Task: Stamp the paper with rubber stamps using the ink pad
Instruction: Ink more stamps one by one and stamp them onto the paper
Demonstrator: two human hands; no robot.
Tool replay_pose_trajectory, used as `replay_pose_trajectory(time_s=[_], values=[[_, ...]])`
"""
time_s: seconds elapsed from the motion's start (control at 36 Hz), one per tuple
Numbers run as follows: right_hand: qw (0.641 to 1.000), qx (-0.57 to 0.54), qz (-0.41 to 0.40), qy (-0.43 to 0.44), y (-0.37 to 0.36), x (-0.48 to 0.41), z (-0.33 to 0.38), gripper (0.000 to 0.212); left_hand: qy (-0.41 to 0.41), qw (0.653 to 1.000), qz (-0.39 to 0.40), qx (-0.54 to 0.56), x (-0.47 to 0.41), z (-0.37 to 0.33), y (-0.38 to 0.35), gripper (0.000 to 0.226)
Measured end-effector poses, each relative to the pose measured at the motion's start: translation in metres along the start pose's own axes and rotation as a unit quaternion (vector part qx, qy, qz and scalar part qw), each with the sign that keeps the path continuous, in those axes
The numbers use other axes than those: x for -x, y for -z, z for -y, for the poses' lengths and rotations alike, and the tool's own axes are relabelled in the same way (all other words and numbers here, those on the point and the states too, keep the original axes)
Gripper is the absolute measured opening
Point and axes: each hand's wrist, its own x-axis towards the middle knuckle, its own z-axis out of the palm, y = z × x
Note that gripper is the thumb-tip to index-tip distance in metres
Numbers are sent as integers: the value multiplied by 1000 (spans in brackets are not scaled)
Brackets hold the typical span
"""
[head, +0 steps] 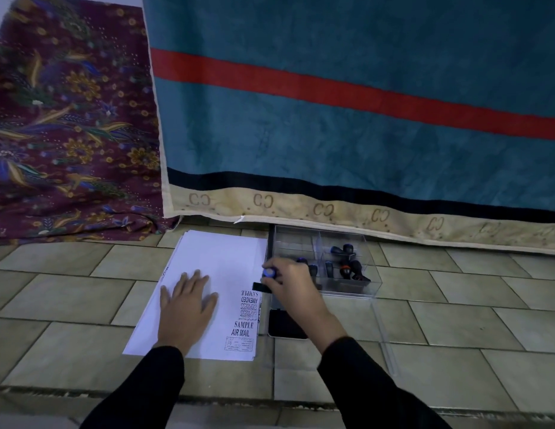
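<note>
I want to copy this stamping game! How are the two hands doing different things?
The left hand lies flat with straight fingers on the white paper sheet; the right hand curls round a black rubber stamp with a blue knob. The left hand rests mid-sheet; the right hand sits at the sheet's right edge, beside the clear plastic box. Both come out of black sleeves.

Clear box (296, 239) just right of paper (220, 258)

Left hand (187, 308) flat on white paper sheet (214, 267); right hand (293, 284) grips blue-capped black rubber stamp (265, 280) at paper's right edge.
</note>
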Motion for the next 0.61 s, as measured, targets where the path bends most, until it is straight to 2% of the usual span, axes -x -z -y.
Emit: replay_pose_trajectory(time_s=[0.25, 0.61], values=[[997, 45, 62, -24, -30, -36, -5, 22, 6, 1000, -6, 23, 1, -2, 3, 49], [994, 69, 89, -9, -38, -38, -7, 18, 10, 1000, -11, 18, 2, -4, 3, 48]])
